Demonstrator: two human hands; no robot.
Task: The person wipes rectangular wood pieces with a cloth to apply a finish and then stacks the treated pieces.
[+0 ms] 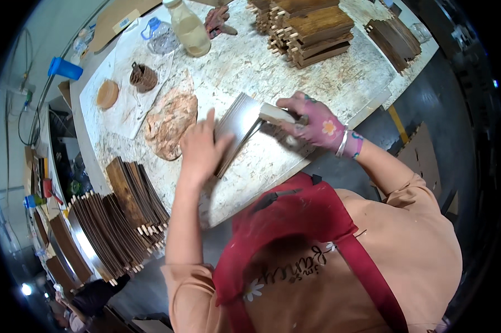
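Note:
My left hand [199, 150] presses flat on a stack of thin grey-brown wooden panels [238, 123] held upright and tilted on the speckled worktable [295, 72]. My right hand [311, 119], stained pink, grips a pale wooden-handled brush [275, 114] whose head lies against the edge of the panels. I wear a red apron over a peach shirt.
A stained rag [170, 123] lies left of the panels. Fanned dark panels with pale tenons [123, 222] sit at the table's near left, more stacks [311, 28] at the back. A plastic bottle [188, 28], a small woven basket [143, 76] and a round lid [107, 94] stand at the rear left.

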